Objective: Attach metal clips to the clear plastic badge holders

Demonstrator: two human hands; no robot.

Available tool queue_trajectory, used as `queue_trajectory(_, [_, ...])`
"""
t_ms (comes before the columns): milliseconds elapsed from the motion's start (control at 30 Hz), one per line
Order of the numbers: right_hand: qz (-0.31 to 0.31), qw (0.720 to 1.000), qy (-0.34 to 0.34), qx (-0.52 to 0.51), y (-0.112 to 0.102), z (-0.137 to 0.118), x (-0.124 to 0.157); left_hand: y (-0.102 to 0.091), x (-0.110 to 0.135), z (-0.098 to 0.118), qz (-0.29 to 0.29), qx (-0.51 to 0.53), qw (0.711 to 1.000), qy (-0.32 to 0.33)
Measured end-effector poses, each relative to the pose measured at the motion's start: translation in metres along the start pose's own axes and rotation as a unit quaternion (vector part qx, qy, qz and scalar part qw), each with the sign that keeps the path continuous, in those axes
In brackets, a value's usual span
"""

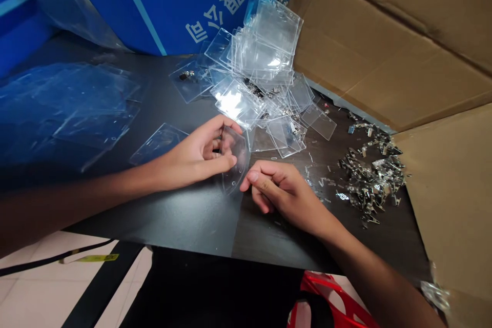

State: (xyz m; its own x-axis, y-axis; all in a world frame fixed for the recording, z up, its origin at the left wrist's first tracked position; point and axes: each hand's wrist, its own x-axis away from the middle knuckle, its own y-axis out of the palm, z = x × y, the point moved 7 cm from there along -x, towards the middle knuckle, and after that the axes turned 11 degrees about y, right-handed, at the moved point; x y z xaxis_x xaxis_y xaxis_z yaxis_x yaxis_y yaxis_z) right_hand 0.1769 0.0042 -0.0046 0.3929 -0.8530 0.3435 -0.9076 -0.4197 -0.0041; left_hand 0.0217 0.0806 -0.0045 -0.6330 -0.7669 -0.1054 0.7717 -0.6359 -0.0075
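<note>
1. Left forearm (77, 202) and right forearm (378, 282) enter from the lower corners, converging over a black tabletop (184, 220).
2. Left hand (196, 151): curled around one edge of a clear plastic badge holder (235, 159), thumb across its face, clamping it.
3. Right hand (286, 192): apart from the left, loosely curled, its index fingertip (251, 177) at or just beside the holder's edge; contact cannot be told.
4. Step in hand, as judged: one holder is being handled singly at the table's middle. Its free edge appears to call for the right fingers.
5. Orientation: the holder stands bowed and tilted, its long axis running roughly from the pile toward the wearer, its punched end (232, 189) lowest.
6. Surroundings: a lone holder (159, 143) lies left of the left hand; a heap of clear holders (261, 61) lies beyond both hands; metal badge clips (371, 179) are heaped to the right.
7. Periphery: a cardboard flap (384, 36) and a blue printed panel (154, 0) border the far side.
</note>
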Motion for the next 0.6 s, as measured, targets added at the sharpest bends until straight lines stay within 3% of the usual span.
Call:
queue_trajectory(167, [0.033,0.994,-0.06,0.08,-0.005,-0.012,0.005,0.002,0.0,-0.002,-0.014,-0.015,1.0,-0.016])
queue_trajectory(500, [-0.02,0.996,-0.046,0.077,0.001,-0.007,0.002,0.011,0.002,0.0,-0.036,-0.004,0.999,-0.023])
queue_trajectory(600, [-0.004,0.998,-0.02,0.056,0.001,-0.002,0.0,0.012,0.003,0.0,-0.043,0.0,0.999,-0.02])
